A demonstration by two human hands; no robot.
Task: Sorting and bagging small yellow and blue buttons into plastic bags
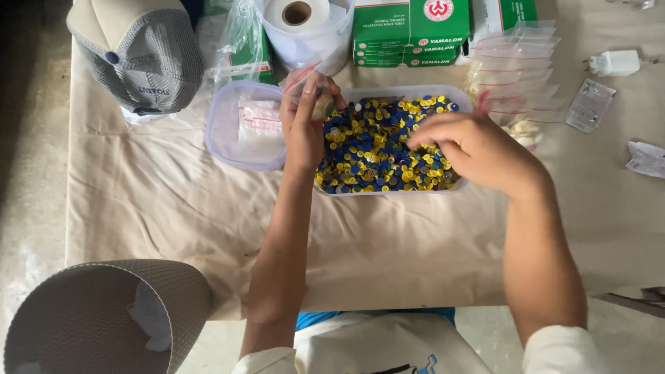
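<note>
From where I watch, the fingers [324, 88] of the left hand [305, 118] are pinched around a small clear plastic zip bag with a red seal line [302, 76], holding it up at the near-left corner of the shallow clear plastic tray [463, 101]; that forearm runs straight up from the bottom of the view. The right hand [478, 151] lies palm down over the right half of the tray, its fingers [424, 130] curled loosely into the heap of small round blue and yellow buttons [370, 149]; I cannot tell whether they are gripping any. The tray sits mid-counter, with the round translucent lilac plastic container [225, 121] touching its left side and a fanned stack of clear zip bags [516, 66] just beside its right. Behind it stand green and white cardboard boxes [409, 31] and a white paper roll in a clear tub [299, 21]. A grey mesh cap [142, 59] rests at the far left corner, a white plug adapter [615, 62] far right. The counter [388, 242], draped in creased beige cloth, is bare between tray and near edge. A ribbed grey bin [83, 312] stands on the floor at lower left.
</note>
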